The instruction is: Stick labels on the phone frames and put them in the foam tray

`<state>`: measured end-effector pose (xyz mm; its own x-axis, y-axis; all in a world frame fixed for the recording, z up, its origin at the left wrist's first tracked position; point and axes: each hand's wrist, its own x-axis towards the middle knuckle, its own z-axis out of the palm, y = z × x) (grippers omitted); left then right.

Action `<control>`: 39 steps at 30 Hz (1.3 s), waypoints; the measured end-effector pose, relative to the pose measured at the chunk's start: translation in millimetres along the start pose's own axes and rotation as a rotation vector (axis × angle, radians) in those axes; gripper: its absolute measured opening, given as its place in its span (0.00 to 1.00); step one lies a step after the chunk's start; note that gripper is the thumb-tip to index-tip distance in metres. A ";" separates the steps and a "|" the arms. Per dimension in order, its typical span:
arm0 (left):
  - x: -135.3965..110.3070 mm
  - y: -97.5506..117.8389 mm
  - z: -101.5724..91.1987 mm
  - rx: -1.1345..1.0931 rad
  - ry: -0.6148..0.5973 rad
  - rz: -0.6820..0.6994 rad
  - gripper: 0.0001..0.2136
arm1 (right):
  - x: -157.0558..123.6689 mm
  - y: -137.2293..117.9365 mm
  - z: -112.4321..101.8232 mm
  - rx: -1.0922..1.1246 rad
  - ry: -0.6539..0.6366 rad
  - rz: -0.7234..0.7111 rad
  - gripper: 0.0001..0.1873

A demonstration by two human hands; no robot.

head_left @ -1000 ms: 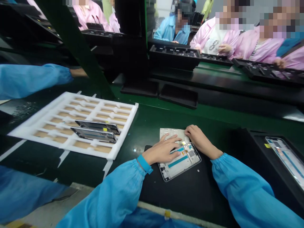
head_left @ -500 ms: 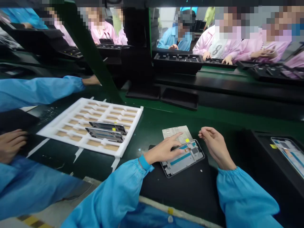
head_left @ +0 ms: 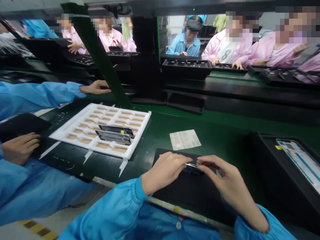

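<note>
Between my two hands a phone frame [head_left: 192, 166] is tipped up on its edge over the black mat [head_left: 182, 196], so only its thin side shows. My left hand [head_left: 166, 168] grips it from the left, fingers laid over its far side. At its right end my right hand [head_left: 222, 175] pinches it between thumb and fingers, by a small yellow tab. Most of the frame is hidden behind my fingers. Just beyond the mat lies a pale sheet of small stickers [head_left: 185, 139].
A white foam tray [head_left: 130, 151] to the left holds two upright phone frames [head_left: 113, 137]. On the right, a black tray [head_left: 260, 160] holds another phone frame [head_left: 300, 160]. A co-worker's hand [head_left: 22, 146] rests at far left. Black trays [head_left: 186, 102] lie behind, near a slanted green post [head_left: 100, 56].
The phone frame, flat under my left hand before, is now raised on edge. My right hand has come down and left to grip it. The sticker sheet is now uncovered.
</note>
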<state>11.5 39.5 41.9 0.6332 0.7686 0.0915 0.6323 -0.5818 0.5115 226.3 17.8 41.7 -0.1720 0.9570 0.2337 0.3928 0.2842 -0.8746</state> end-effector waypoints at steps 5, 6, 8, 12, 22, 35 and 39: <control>-6.3 1.0 14.0 -0.173 0.256 0.040 0.11 | -8.2 2.7 7.5 0.021 -0.082 0.019 0.16; -6.7 1.0 15.5 -0.196 0.287 0.056 0.09 | -8.0 2.1 7.3 0.031 -0.090 0.025 0.16; -6.9 0.8 17.4 -0.220 0.308 0.081 0.08 | -6.7 0.1 7.1 0.055 -0.108 0.028 0.16; -6.8 1.2 18.2 -0.214 0.314 0.067 0.07 | -4.0 -2.2 9.6 0.123 -0.120 0.037 0.15; -9.2 0.3 24.9 -0.187 0.398 0.105 0.07 | -16.3 -5.0 0.0 -0.071 0.008 -0.066 0.05; -4.4 2.8 27.7 -0.106 0.429 0.123 0.05 | -37.4 31.5 6.2 -0.046 0.159 -0.013 0.02; -5.0 2.3 27.3 -0.096 0.409 0.108 0.04 | -38.6 32.6 7.1 -0.005 0.160 -0.028 0.03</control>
<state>21.9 27.0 19.3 0.4521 0.7581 0.4700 0.5156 -0.6521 0.5559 239.3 -10.3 1.1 -0.0369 0.9456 0.3234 0.3946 0.3111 -0.8646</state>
